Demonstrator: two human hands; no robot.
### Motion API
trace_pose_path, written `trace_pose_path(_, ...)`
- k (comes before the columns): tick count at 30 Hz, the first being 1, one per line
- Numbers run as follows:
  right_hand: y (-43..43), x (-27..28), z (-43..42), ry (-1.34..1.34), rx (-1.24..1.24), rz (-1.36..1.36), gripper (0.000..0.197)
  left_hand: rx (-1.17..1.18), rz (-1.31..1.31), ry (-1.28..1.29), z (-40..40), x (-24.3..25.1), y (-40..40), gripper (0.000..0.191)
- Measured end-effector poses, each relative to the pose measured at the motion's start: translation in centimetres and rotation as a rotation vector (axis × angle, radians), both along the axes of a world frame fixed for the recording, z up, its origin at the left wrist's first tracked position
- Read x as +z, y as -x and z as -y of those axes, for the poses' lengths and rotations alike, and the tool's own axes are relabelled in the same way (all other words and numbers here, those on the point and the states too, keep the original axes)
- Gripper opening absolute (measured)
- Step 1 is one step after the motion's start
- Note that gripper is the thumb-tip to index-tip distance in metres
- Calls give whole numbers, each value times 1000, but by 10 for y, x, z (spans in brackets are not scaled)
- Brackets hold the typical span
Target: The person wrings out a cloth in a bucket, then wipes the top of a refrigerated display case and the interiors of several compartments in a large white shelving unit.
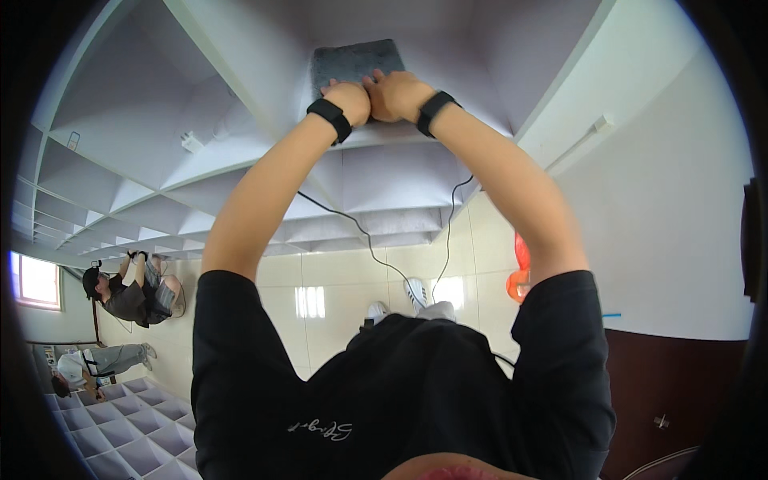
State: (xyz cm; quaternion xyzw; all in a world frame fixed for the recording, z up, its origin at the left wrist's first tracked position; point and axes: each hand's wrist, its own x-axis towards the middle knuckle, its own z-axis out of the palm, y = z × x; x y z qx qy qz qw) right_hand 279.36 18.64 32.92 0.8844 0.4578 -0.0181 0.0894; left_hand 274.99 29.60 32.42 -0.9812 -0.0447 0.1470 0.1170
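A flat grey cloth [359,58], fuzzy like a towel, lies in a white shelf compartment at the top centre. My left hand [350,101] grips its near edge with curled fingers. Right beside it, my right hand [397,96] holds the same edge, the two hands almost touching. Part of the cloth is hidden under my hands. Black bands circle both of my wrists.
White cubby shelving [360,180] stretches away to the left. A white plug adapter [192,142] sits in the neighbouring compartment. Dark cables [366,231] hang before me. Orange-red plastic [519,270] lies right on the tiled floor. Two other people [135,300] are at the far left.
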Motion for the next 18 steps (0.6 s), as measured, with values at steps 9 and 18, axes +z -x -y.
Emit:
trace_pose_path(9,21,1,72,-161,-168,123,34,-263,-10,21,65,29,-18,25)
trace_pose_path(18,-98,-34,67,-295,-574,111,56,-259,117,219,50,8,-109,58)
